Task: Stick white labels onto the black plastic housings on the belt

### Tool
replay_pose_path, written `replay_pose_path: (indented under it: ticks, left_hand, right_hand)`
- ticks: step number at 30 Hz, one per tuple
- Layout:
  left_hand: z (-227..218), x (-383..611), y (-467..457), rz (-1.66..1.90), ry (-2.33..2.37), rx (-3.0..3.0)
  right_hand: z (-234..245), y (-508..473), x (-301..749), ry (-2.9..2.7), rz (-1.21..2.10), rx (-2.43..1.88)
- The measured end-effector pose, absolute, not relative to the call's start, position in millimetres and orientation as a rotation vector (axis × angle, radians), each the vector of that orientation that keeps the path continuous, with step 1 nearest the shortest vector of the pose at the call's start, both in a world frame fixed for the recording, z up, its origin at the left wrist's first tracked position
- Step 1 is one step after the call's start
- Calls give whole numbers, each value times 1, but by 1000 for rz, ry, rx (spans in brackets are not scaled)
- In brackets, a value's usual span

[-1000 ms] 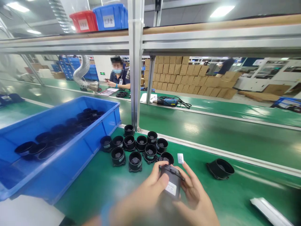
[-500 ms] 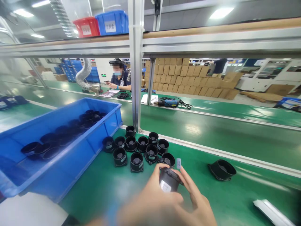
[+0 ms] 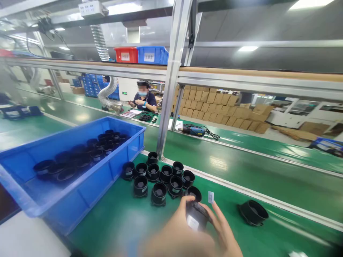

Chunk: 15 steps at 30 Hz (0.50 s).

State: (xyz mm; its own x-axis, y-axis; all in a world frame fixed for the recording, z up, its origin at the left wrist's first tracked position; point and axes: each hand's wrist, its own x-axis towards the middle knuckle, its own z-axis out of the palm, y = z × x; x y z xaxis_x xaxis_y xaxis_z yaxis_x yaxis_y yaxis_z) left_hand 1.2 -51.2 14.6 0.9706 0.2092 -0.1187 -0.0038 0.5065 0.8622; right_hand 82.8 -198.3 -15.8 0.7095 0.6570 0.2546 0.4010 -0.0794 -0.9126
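Both my hands hold one black cylindrical plastic part [image 3: 196, 216] with a white label on its side, low in the middle of the view. My left hand [image 3: 174, 235] wraps it from the left, and my right hand [image 3: 223, 232] grips it from the right. A small white sticker [image 3: 210, 197] clings to a right fingertip. Just beyond stands a cluster of several similar black parts [image 3: 160, 176] on the green mat.
A blue bin [image 3: 80, 185] with several black parts sits at the left. A single wider black part [image 3: 253, 212] lies at the right. An aluminium post [image 3: 171, 85] rises behind the cluster, with a green conveyor [image 3: 241, 160] beyond. A seated person [image 3: 144, 100] works far across.
The view has tilted upward, so hands and parts sit lower in the picture. My hands have turned the held part slightly, and the sticker stays on the fingertip.
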Motion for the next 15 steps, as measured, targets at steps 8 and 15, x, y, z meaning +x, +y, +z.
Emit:
replay_pose_path:
  ticks: [8, 15]
  left_hand:
    - [31, 2, -50, 56, 111, 745]
    - [37, -9, -50, 47, 38, 927]
  right_hand:
    - [-14, -200, 87, -950, 78, -1754]
    - [-20, -204, 89, -1051, 59, -1598]
